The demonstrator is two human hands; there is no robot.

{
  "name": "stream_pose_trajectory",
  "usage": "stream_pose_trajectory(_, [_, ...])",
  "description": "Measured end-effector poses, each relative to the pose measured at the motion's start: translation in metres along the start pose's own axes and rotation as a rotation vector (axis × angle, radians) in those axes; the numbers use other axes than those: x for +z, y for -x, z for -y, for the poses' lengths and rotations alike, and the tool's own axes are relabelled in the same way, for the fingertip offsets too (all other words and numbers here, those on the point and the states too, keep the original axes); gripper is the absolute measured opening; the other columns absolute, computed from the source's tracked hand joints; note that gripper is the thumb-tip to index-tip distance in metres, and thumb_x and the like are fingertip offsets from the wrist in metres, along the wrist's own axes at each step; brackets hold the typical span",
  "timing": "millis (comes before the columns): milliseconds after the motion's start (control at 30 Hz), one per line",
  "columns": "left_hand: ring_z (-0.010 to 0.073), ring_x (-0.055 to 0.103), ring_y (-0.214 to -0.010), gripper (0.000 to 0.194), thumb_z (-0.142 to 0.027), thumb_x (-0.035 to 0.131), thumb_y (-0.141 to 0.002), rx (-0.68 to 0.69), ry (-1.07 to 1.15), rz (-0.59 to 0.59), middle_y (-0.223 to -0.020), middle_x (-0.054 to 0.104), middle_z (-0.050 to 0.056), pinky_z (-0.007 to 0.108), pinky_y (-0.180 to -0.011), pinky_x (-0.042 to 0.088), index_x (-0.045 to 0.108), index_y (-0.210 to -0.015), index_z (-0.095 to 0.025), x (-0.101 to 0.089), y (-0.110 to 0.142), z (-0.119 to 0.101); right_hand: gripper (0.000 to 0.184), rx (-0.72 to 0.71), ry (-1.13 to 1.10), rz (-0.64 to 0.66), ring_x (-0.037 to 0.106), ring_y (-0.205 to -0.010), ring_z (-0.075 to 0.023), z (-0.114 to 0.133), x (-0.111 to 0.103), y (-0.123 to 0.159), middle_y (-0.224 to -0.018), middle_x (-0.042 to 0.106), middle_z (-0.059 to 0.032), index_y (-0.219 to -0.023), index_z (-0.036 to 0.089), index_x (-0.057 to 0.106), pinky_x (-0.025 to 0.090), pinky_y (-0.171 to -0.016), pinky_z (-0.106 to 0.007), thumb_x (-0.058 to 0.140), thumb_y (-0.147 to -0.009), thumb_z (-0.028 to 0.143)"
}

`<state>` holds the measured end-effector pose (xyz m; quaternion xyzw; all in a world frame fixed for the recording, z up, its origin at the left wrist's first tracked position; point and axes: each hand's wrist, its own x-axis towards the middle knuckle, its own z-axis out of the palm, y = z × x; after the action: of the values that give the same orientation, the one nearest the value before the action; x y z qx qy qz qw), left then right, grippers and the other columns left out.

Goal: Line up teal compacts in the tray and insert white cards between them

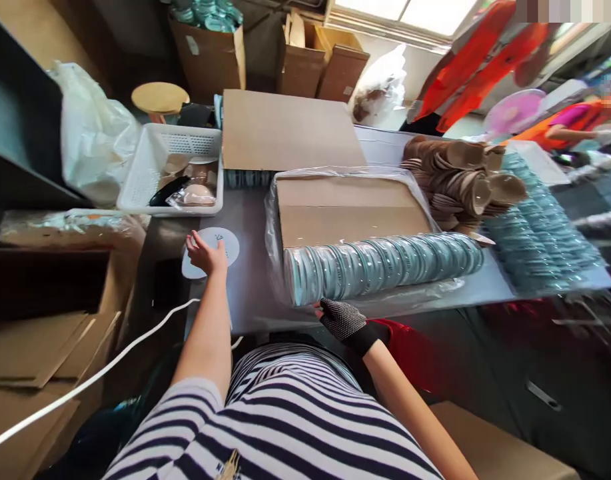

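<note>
My bare left hand is over a white round disc with dark print, at the table's left end. Its thumb and fingers are apart, and I make out nothing between them. My right hand, in a black dotted glove with a bare fingertip showing, is at the table's front edge. Its fingers are curled close to a clear plastic bag; what they hold, if anything, is hidden. A long row of round glass pieces stands on edge along the front of the bag, before a cardboard sheet.
A white basket with small items stands behind my left hand. Behind the bag lies another cardboard sheet over glass. Brown rounded pieces and stacked glassware fill the right side. A white cable crosses lower left. Another person is far right.
</note>
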<state>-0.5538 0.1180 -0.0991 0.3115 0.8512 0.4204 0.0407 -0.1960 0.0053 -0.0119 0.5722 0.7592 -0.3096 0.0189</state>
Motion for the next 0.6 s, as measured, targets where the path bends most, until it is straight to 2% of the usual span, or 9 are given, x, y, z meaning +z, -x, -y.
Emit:
stream_pose_trajectory(67, [0.0355,0.029,-0.142,0.077,-0.041,0.067,-0.082,0.181,0.234,0.115,-0.15,0.034,0.025,0.055,-0.117,0.023,0.035,-0.146,-0.012,0.005,0.034,-0.023,0.032,0.003,-0.099,-0.108,0.069,-0.097,-0.0237,-0.015,-0.004,0.005,-0.105,0.073,-0.0067,-0.109,0.023,0.068,0.051,-0.084,-0.034,0.046,-0.092,0.038])
stream_pose_trajectory(133, [0.0304,0.03,-0.143,0.072,-0.052,0.053,-0.089,0.306,0.48,0.335,-0.151,0.034,0.022,0.048,-0.119,0.022,0.034,-0.147,-0.013,0.003,0.081,-0.044,0.034,0.006,-0.205,-0.274,0.069,-0.091,-0.0222,-0.04,-0.017,0.011,-0.098,0.073,-0.0068,-0.103,0.021,0.069,0.052,-0.081,-0.033,0.044,-0.092,0.042])
stream_pose_trajectory(200, [0.0284,0.024,-0.146,0.075,-0.06,0.046,-0.091,0.34,0.619,0.577,-0.156,0.027,0.018,0.047,-0.121,0.019,0.029,-0.15,-0.017,-0.006,0.128,-0.058,0.037,0.038,-0.269,-0.495,0.068,-0.089,-0.0217,-0.078,-0.041,0.019,-0.096,0.073,-0.0073,-0.103,0.02,0.067,0.052,-0.082,-0.034,0.045,-0.091,0.047])
stream_pose_trajectory(267, [0.0282,0.017,-0.149,0.082,-0.063,0.05,-0.088,0.328,0.658,0.728,-0.159,0.02,0.016,0.047,-0.122,0.015,0.024,-0.152,-0.019,-0.018,0.164,-0.066,0.042,0.125,-0.287,-0.742,0.067,-0.095,-0.0224,-0.127,-0.074,0.029,-0.104,0.071,-0.0082,-0.113,0.019,0.064,0.051,-0.088,-0.037,0.049,-0.087,0.05])
stream_pose_trajectory(333, [0.0287,0.016,-0.149,0.09,-0.061,0.06,-0.083,0.297,0.646,0.772,-0.159,0.02,0.016,0.046,-0.123,0.014,0.022,-0.153,-0.02,-0.026,0.185,-0.069,0.056,0.255,-0.295,-0.949,0.063,-0.107,-0.0241,-0.181,-0.112,0.037,-0.12,0.066,-0.0101,-0.127,0.019,0.056,0.048,-0.096,-0.039,0.055,-0.082,0.053])
stream_pose_trajectory(400, [0.0293,0.02,-0.148,0.093,-0.058,0.066,-0.08,0.226,0.63,0.762,-0.158,0.022,0.015,0.047,-0.122,0.017,0.021,-0.153,-0.021,-0.029,0.193,-0.071,0.074,0.41,-0.322,-1.057,0.057,-0.12,-0.0265,-0.233,-0.15,0.04,-0.138,0.054,-0.0128,-0.139,0.018,0.046,0.044,-0.102,-0.04,0.061,-0.076,0.054])
stream_pose_trajectory(500, [0.0317,0.033,-0.141,0.098,-0.057,0.071,-0.074,0.082,0.65,0.727,-0.156,0.025,0.016,0.049,-0.118,0.026,0.022,-0.152,-0.023,-0.026,0.196,-0.071,0.092,0.676,-0.366,-1.06,0.045,-0.133,-0.0307,-0.294,-0.192,0.036,-0.151,0.038,-0.0181,-0.148,0.013,0.033,0.035,-0.111,-0.041,0.065,-0.073,0.055])
stream_pose_trajectory(533, [0.0329,0.038,-0.137,0.1,-0.058,0.073,-0.071,0.043,0.665,0.703,-0.153,0.029,0.016,0.05,-0.116,0.029,0.023,-0.15,-0.023,-0.024,0.196,-0.071,0.094,0.736,-0.386,-1.043,0.043,-0.134,-0.0317,-0.309,-0.201,0.033,-0.152,0.036,-0.02,-0.149,0.011,0.031,0.033,-0.113,-0.042,0.065,-0.073,0.055])
stream_pose_trajectory(600, [0.0347,0.046,-0.129,0.102,-0.061,0.076,-0.064,-0.031,0.667,0.644,-0.145,0.039,0.017,0.054,-0.112,0.034,0.029,-0.145,-0.022,-0.021,0.199,-0.069,0.092,0.775,-0.425,-1.02,0.045,-0.132,-0.0322,-0.333,-0.212,0.026,-0.147,0.041,-0.0227,-0.147,0.008,0.033,0.034,-0.111,-0.042,0.064,-0.075,0.056])
